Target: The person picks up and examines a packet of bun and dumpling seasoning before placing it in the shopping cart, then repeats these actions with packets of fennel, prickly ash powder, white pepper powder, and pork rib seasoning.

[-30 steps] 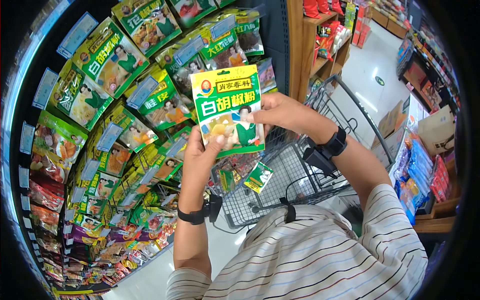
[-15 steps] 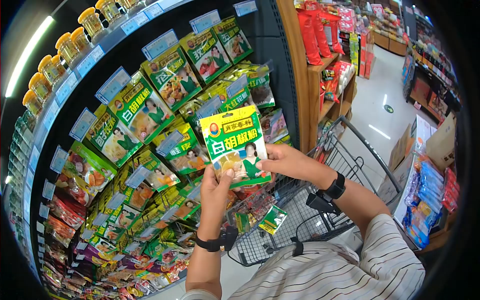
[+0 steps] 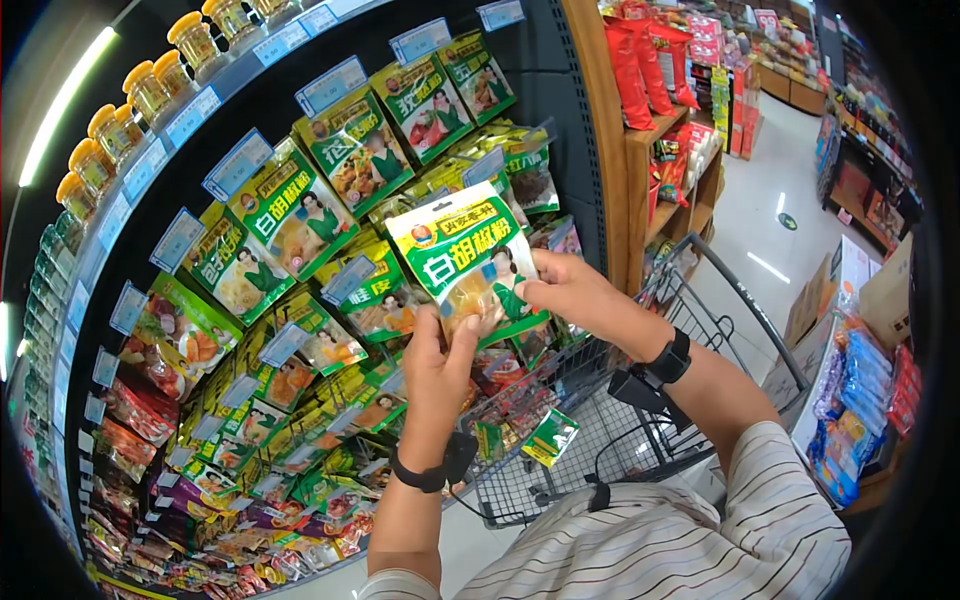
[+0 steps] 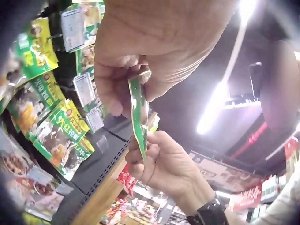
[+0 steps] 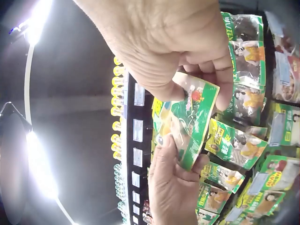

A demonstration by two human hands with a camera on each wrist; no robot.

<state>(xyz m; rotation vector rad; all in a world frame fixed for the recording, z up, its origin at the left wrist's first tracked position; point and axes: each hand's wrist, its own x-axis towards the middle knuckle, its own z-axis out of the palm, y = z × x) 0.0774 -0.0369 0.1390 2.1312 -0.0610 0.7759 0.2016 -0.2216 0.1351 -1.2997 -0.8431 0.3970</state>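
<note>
Both hands hold a green, white and yellow packet of white pepper powder [image 3: 462, 262] in front of the shelf, its printed front facing up toward the head. My left hand [image 3: 437, 368] pinches the lower left corner, thumb on the front. At the lower right edge, my right hand [image 3: 583, 302] pinches the packet with its thumb on the picture. The left wrist view shows the packet [image 4: 138, 112] edge-on, thin between thumb and fingers. In the right wrist view, fingers of the right hand [image 5: 173, 51] go behind the packet's edge. A matching packet [image 3: 297, 218] hangs on the rack behind.
Rows of hanging spice packets [image 3: 367, 290] with price tags fill the rack on the left, below yellow-lidded jars [image 3: 148, 92]. A wire shopping cart [image 3: 625, 425] stands below the hands, with a small green packet [image 3: 551, 438] in it. Wooden shelves [image 3: 640, 190] stand to the right.
The head view has tipped up, bringing the jars into sight. The held packet now leans back and is turned slightly, with glare on its top. Both hands keep their hold.
</note>
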